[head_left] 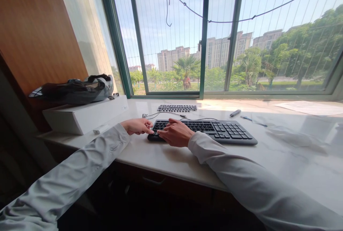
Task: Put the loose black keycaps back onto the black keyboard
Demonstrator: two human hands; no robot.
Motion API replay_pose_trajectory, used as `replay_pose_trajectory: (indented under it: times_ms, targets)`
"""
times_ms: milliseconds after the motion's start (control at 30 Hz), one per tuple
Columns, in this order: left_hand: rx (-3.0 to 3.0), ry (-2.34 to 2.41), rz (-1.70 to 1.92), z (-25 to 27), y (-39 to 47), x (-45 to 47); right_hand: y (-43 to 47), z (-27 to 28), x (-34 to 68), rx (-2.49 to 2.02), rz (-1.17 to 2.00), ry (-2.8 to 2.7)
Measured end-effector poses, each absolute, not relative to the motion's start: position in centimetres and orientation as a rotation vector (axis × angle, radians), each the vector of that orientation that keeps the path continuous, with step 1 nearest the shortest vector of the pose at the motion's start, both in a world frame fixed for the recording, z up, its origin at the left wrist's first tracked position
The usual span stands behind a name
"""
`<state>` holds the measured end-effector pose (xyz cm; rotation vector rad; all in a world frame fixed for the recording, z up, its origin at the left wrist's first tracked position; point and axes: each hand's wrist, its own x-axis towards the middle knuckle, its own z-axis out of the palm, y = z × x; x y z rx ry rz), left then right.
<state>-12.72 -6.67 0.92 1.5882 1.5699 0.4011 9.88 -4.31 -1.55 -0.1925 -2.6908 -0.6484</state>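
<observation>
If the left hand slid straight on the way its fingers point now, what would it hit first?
The left hand points rightward at the near-left end of the black full-size keyboard, which its fingertips already seem to touch. It would push against that edge first, close by the right hand; depth is uncertain.

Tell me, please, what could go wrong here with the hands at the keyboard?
1. The keyboard lies near the counter's front edge; a push from the left hand or right hand might slide it off.
2. Its thin cable runs loose behind and could snag the fingers.
3. The pen may roll if bumped.
</observation>
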Motion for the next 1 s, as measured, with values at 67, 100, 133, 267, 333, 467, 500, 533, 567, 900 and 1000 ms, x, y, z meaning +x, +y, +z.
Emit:
replay_pose_trajectory:
  times_ms: [67,100,133,267,333,467,500,533,567,900,1000]
  targets:
    - [1.559,1.567,0.439,1.3,-6.5,-12.9,-4.3,-1.4,10.1,-0.223,-0.651,-2.683]
    - [1.554,1.576,0.465,1.6,-6.3,-12.9,-4.3,-1.3,10.1,-0.230,-0.646,-2.681]
    - [1.557,1.588,0.495,1.9,-6.1,-12.9,-4.4,-1.3,10.2,-0.231,-0.637,-2.683]
    - [1.634,1.708,0.651,4.0,-4.7,-12.3,-4.5,-1.3,10.2,-0.223,-0.558,-2.707]
    - [1.710,1.813,0.728,5.2,-3.5,-11.9,-4.6,-1.3,10.3,-0.245,-0.514,-2.696]
    - [1.924,2.189,0.819,6.1,0.2,-11.1,-4.6,-1.3,10.5,-0.340,-0.433,-2.662]
    - [1.934,2.338,0.829,5.8,1.1,-11.0,-4.5,-1.4,10.5,-0.346,-0.422,-2.661]
    - [1.913,2.492,0.826,5.4,2.0,-11.0,-4.5,-1.4,10.6,-0.346,-0.415,-2.656]
    - [1.875,2.622,0.822,4.8,2.7,-11.0,-4.4,-1.5,10.6,-0.344,-0.412,-2.647]
    - [1.926,2.702,0.764,0.2,4.1,-13.1,-4.1,-1.6,10.8,-0.413,-0.382,-2.642]
    - [1.925,2.710,0.733,-0.1,4.3,-13.6,-4.0,-1.6,10.9,-0.429,-0.384,-2.626]
